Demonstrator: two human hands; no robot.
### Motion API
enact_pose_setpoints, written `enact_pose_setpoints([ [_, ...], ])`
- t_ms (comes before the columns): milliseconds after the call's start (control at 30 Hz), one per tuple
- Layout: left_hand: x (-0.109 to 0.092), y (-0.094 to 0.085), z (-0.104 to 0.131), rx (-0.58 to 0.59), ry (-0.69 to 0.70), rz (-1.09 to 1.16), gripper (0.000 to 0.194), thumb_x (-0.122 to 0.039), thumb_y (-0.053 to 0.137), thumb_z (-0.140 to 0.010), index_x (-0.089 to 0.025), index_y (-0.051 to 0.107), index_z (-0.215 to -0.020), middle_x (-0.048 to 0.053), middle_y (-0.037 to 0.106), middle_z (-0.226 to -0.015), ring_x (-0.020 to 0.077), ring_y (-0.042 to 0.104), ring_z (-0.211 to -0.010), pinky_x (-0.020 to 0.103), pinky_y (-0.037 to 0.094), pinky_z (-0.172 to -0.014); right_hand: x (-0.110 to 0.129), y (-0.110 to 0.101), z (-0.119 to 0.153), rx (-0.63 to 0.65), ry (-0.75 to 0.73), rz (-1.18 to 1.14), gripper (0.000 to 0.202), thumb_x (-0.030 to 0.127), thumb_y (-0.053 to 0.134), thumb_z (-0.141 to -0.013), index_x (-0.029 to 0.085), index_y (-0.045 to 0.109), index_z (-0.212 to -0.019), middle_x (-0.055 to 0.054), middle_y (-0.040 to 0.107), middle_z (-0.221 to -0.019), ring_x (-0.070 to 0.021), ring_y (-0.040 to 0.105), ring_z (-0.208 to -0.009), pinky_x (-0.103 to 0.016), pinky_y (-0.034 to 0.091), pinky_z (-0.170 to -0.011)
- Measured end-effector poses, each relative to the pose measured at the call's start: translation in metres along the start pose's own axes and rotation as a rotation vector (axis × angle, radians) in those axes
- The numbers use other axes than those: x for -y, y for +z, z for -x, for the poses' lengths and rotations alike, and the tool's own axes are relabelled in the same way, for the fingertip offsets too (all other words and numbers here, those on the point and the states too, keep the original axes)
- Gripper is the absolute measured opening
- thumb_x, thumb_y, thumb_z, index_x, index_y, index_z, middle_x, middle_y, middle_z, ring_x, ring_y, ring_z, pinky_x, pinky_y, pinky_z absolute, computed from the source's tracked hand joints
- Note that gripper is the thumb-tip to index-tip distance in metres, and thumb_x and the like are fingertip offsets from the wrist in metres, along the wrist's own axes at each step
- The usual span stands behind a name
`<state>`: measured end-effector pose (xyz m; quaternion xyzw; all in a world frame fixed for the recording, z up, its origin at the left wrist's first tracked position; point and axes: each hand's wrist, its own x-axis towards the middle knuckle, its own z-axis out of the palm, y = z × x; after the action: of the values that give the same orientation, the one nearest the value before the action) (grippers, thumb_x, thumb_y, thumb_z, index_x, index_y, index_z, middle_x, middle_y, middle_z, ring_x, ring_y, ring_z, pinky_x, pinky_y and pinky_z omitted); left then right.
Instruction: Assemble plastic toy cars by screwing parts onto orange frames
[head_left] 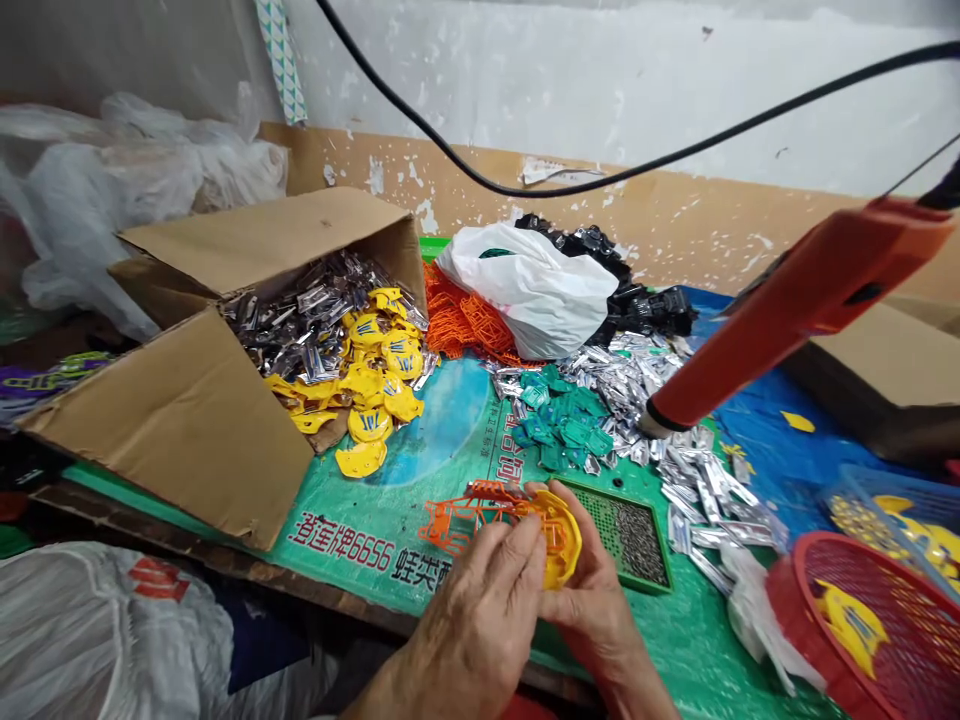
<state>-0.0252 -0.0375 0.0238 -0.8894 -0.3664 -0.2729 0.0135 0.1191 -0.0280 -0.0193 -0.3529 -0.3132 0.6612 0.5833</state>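
Observation:
Both hands meet over the near edge of the table. My right hand (pixel 592 590) curls round the far and right side of a yellow plastic shell (pixel 574 540), its hollow side facing me. An orange plastic lattice frame (pixel 450 525) sticks out to the left of the shell, and a dark shiny strip (pixel 495 490) lies along its top. The closed fingers of my left hand (pixel 480 600) press the frame against the shell; their tips hide the joint. Just right of the hands is a green tray (pixel 630 530) of small metal screws.
An open cardboard box (pixel 187 420) spills silvery parts and yellow shells (pixel 367 425). Behind are orange frames (pixel 472 315), a white bag (pixel 532 280) and green pieces (pixel 566 415). A red electric screwdriver (pixel 787 320) hangs at right above silvery strips (pixel 697 490). A red basket (pixel 799 570) stands front right.

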Motion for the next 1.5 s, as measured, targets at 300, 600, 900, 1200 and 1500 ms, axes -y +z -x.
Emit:
enact_pose_setpoints([
  [300,0.000,0.006,0.002,-0.117,0.031,-0.002,0.051,-0.002,0.028,-0.087,0.000,0.041,-0.136,0.021,0.061,-0.123,0.0260,0.056,-0.106,0.039,0.052,-0.085,-0.001,-0.005,0.000,-0.006,-0.001,0.029,0.091,0.032,0.092,-0.036,0.037,0.057,-0.120,-0.004,0.061,-0.128,-0.0283,0.059,-0.116,-0.040,0.050,-0.094],
  [600,0.000,0.005,0.001,-0.122,0.014,0.036,0.050,-0.003,0.029,-0.088,-0.001,0.041,-0.136,0.019,0.060,-0.123,0.0252,0.054,-0.105,0.039,0.052,-0.085,0.003,-0.001,0.000,0.012,-0.037,0.013,0.084,0.024,0.092,-0.039,0.038,0.062,-0.116,-0.002,0.064,-0.126,-0.0252,0.061,-0.113,-0.035,0.053,-0.090],
  [900,0.002,-0.004,-0.004,-0.037,0.029,-0.003,0.041,-0.007,0.031,-0.090,0.002,0.053,-0.124,0.020,0.062,-0.122,0.0257,0.054,-0.102,0.038,0.053,-0.082,0.003,0.001,-0.001,0.024,-0.069,-0.003,0.080,0.020,0.091,-0.042,0.040,0.063,-0.115,0.000,0.065,-0.125,-0.0216,0.062,-0.112,-0.031,0.052,-0.091],
  [1200,0.001,-0.004,-0.002,-0.016,-0.012,-0.020,0.040,-0.009,0.031,-0.092,0.000,0.055,-0.123,0.019,0.061,-0.124,0.0262,0.054,-0.107,0.039,0.053,-0.087,0.001,0.000,-0.001,0.048,-0.077,-0.006,0.083,0.019,0.090,-0.044,0.037,0.060,-0.119,-0.003,0.062,-0.129,-0.0240,0.061,-0.114,-0.034,0.053,-0.091],
  [1500,0.003,0.000,-0.004,-0.040,-0.001,0.002,0.040,-0.009,0.030,-0.092,0.001,0.056,-0.120,0.019,0.065,-0.118,0.0262,0.058,-0.099,0.038,0.055,-0.084,0.000,0.000,0.000,0.057,-0.087,-0.012,0.081,0.015,0.089,-0.047,0.037,0.060,-0.120,-0.001,0.062,-0.128,-0.0215,0.062,-0.112,-0.030,0.054,-0.090],
])
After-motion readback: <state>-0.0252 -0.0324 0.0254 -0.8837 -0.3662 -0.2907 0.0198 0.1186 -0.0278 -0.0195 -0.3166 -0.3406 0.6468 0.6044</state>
